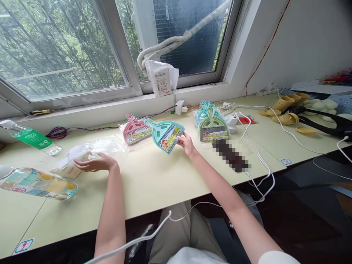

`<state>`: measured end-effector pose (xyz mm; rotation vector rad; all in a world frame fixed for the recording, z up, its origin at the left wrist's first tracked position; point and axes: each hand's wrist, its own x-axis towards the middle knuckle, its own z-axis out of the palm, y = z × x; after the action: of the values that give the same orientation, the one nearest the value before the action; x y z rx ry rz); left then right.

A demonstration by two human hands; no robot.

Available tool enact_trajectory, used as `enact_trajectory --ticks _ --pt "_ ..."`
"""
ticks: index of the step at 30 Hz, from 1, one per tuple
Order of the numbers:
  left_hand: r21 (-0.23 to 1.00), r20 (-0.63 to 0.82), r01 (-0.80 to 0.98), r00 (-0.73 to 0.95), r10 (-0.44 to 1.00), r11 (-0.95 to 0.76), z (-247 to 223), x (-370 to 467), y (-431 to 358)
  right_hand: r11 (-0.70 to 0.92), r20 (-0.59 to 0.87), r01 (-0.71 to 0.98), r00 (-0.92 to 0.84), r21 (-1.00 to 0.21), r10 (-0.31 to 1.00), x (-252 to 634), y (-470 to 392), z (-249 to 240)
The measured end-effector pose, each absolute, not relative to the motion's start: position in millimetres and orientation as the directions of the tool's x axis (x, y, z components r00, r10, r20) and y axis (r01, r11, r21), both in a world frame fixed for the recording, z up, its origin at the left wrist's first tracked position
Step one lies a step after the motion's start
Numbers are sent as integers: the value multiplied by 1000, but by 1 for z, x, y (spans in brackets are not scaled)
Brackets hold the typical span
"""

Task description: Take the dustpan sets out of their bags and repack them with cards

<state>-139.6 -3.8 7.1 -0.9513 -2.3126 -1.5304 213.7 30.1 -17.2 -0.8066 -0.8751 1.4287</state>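
Note:
My right hand (pixel 187 145) grips the lower right edge of a turquoise mini dustpan and brush set (pixel 162 132), tilted above the table with its printed label facing up. Behind it lies a pink dustpan set (pixel 135 129) in clear wrap. Several more sets, with a green dustpan set (pixel 213 126) in front of turquoise ones, sit to the right of my right hand. My left hand (pixel 96 163) has its fingers stretched out beside a tissue pack (pixel 70 165); whether they touch it I cannot tell. A flat clear plastic bag (pixel 106 145) lies just beyond that hand.
Two bottles, a green-labelled bottle (pixel 35 139) and a larger patterned bottle (pixel 41 184), lie at the left. White cables (pixel 260 161) run across the right side and over the front edge. A pixelated dark object (pixel 231 156) lies near them. Yellowish cups (pixel 286 104) stand far right.

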Motion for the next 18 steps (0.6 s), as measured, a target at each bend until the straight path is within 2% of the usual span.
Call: enact_trajectory --ticks 1,2,3,4,5,6,7,8,9,11,15,18 --pt "750 574 615 -788 223 244 11 -127 -7 0 27 -470 -52 -882 998 212 29 -18" --pt "729 631 661 -750 201 180 14 -113 -8 0 33 -468 -61 -884 998 210 29 -19" --pt "720 647 692 -700 302 60 14 -96 -8 1 38 -466 -72 -885 997 208 28 -20" --pt "746 617 660 -633 468 -90 12 -79 -5 0 43 -464 -81 -886 996 206 27 -21" --pt "812 536 539 -539 650 -222 8 -63 -2 -4 44 -457 -94 -889 995 204 27 -22" --pt "895 411 352 -415 811 -274 2 -47 1 -16 39 -441 -115 -897 993 202 27 -23" --pt "958 272 166 -253 928 -236 -6 -32 5 -38 25 -412 -145 -910 989 200 26 -23" --pt "987 155 50 -105 982 -151 -14 -21 7 -63 5 -376 -177 -925 984 198 26 -24" --pt "995 103 5 -39 994 -103 -22 -11 9 -87 -15 -336 -211 -938 977 196 25 -24" --pt "996 74 -38 -23 997 -75 -33 -2 10 -119 -42 -261 -286 -958 957 193 23 -24" --pt "988 129 -74 -56 990 -133 -36 -6 8 -119 -26 -211 -396 -970 918 191 18 -21" --pt "982 178 -48 -64 982 -181 -33 -12 9 -136 -33 -231 -403 -963 915 191 17 -20"
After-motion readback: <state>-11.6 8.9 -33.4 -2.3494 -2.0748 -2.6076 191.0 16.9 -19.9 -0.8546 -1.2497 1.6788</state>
